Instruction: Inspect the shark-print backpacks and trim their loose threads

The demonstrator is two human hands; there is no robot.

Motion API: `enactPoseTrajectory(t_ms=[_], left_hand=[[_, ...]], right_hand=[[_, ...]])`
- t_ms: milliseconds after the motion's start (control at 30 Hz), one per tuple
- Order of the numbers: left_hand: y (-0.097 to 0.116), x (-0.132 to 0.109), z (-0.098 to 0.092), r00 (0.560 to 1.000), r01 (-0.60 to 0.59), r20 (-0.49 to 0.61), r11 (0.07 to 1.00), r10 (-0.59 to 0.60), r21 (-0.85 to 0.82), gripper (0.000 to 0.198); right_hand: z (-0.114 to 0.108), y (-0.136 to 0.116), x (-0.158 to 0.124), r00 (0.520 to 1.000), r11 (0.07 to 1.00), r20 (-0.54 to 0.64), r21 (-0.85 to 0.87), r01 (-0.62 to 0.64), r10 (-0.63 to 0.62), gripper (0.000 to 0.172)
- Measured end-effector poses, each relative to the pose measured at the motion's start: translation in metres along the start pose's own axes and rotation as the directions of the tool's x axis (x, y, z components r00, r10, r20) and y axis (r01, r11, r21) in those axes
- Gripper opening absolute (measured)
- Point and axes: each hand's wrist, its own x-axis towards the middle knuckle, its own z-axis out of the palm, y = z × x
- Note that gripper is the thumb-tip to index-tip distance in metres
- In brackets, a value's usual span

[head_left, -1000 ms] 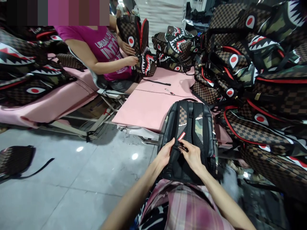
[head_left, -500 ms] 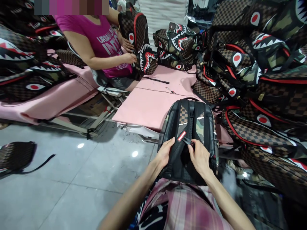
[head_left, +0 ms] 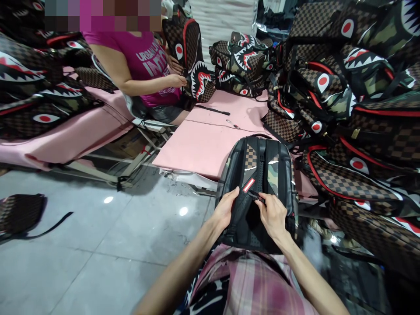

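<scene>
A black backpack (head_left: 259, 227) rests at the lap, its back side with the straps facing up. One shoulder strap (head_left: 251, 158) carries a brown check patch and a small red and white label (head_left: 248, 185). My left hand (head_left: 226, 208) is closed on that strap's edge, thumb uppermost. Pinched in my right hand (head_left: 274, 214) are small dark thread snips (head_left: 255, 195), their tips pointing left at the strap just below the label. I cannot tell whether the tips touch it. The fingers under the strap are hidden.
A pink-covered table (head_left: 193, 144) stands ahead, with a black strip (head_left: 213, 109) and a small red-tipped tool (head_left: 233, 124) on it. Backpacks pile up at the right (head_left: 361, 166) and left (head_left: 42, 100). A co-worker in a magenta shirt (head_left: 144, 65) handles another backpack (head_left: 188, 52).
The snips have turned in my right hand, and their blades look closer together and darker against the strap. My left hand and the backpack stay almost in place.
</scene>
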Motion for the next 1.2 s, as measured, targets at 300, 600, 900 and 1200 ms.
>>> enactPoseTrajectory(t_ms=[300, 600, 900, 1200], left_hand=[[-0.003, 0.004, -0.002, 0.999, -0.043, 0.010, 0.999, 0.043, 0.010, 0.023], [-0.004, -0.003, 0.007, 0.994, -0.108, 0.011, 0.993, 0.107, 0.050, 0.025], [-0.006, -0.003, 0.006, 0.993, -0.121, -0.007, 0.991, 0.122, 0.058, 0.027], [-0.006, 0.002, 0.000, 0.995, -0.099, -0.013, 0.993, 0.100, 0.056, 0.027]], right_hand=[[0.003, -0.006, 0.007, 0.998, 0.997, 0.023, -0.034, 0.063, -0.062, 0.012], [0.005, -0.006, 0.008, 0.985, 0.951, 0.019, -0.256, 0.172, -0.173, 0.015], [0.003, -0.006, 0.007, 0.998, 0.993, 0.017, -0.102, 0.053, -0.052, 0.015], [-0.005, 0.002, 0.012, 1.000, 0.996, 0.010, 0.089, -0.012, 0.011, 0.016]])
